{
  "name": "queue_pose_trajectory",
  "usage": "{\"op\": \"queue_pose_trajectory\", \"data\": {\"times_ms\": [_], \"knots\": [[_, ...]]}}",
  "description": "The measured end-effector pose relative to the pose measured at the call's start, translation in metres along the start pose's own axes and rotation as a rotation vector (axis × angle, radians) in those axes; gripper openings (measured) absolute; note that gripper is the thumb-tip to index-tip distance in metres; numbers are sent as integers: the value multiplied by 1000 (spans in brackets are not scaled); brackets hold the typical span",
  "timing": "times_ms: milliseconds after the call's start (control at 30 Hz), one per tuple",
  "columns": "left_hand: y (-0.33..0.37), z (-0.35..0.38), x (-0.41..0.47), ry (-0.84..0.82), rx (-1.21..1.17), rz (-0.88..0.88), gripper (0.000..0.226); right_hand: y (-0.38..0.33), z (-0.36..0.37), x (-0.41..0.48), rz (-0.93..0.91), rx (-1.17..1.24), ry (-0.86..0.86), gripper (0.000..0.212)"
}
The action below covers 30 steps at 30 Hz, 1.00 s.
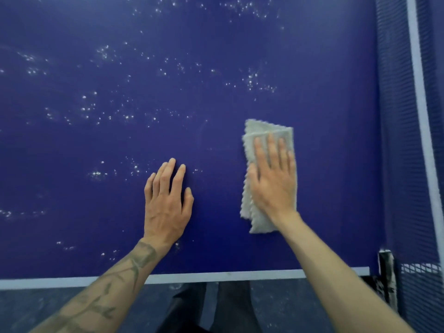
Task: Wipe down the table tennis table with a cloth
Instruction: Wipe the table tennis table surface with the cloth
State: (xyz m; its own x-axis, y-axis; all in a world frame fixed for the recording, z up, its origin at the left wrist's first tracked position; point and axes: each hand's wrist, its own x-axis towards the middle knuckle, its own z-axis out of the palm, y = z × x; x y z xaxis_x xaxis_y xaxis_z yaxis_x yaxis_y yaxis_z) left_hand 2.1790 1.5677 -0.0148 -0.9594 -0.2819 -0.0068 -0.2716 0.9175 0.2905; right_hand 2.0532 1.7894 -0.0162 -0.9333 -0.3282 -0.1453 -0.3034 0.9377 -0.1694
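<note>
Head: R hand point(274, 181) flat on cloth point(258, 131), L hand point(165, 203) on table point(216, 56).

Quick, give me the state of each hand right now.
Left hand: open, flat on the table, holding nothing.
Right hand: open, straight fingers pressing the cloth down.

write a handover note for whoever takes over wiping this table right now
Right hand: flat on the folded cloth, pressing it onto the table near the net.
Left hand: flat on the bare table beside it, holding nothing.
Done: the patch around the cloth and towards the net looks free of specks.
Left: white specks still dot the far part and the left side, plus a few near the left wrist. Probably work the cloth outward to those.
</note>
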Motion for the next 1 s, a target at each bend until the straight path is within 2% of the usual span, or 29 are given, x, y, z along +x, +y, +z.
{"op": "queue_pose_trajectory", "data": {"times_ms": [100, 167, 233, 300, 367, 400, 533, 633, 700, 800, 867, 933, 1000], "knots": [[-1, -8, 31, 61, -41, -28, 50, 6, -12, 59, 208, 33, 51, 67], [0, -6, 67, 94, -31, -70, 50, -17, -10, 93, 220, 62, 74, 69], [2, -1, 105, 114, -13, -117, 51, -50, -5, 104, 97, 78, 72, 70], [2, 6, 135, 110, -1, -155, 52, -72, 1, 87, -111, 62, 50, 67], [4, 12, 151, 104, 16, -174, 54, -59, 0, 67, -257, 30, 14, 65], [3, 14, 154, 106, 30, -167, 55, -41, 0, 63, -265, 16, 12, 65], [0, 18, 151, 123, 48, -158, 55, 20, -12, 96, 64, -12, 60, 66], [1, 15, 154, 121, 43, -166, 55, 6, -17, 144, 166, 16, 117, 66], [3, 14, 156, 117, 45, -169, 55, -25, -14, 157, 101, 40, 110, 68], [3, 15, 155, 115, 47, -168, 56, -50, -7, 130, -232, 29, 35, 66], [3, 14, 155, 115, 48, -173, 56, -28, -6, 113, -379, 6, 3, 65], [2, 15, 155, 114, 47, -179, 56, 7, -12, 117, -276, -7, 10, 65], [2, 15, 155, 111, 54, -180, 57, 27, -19, 136, -40, -14, 33, 66]]}}
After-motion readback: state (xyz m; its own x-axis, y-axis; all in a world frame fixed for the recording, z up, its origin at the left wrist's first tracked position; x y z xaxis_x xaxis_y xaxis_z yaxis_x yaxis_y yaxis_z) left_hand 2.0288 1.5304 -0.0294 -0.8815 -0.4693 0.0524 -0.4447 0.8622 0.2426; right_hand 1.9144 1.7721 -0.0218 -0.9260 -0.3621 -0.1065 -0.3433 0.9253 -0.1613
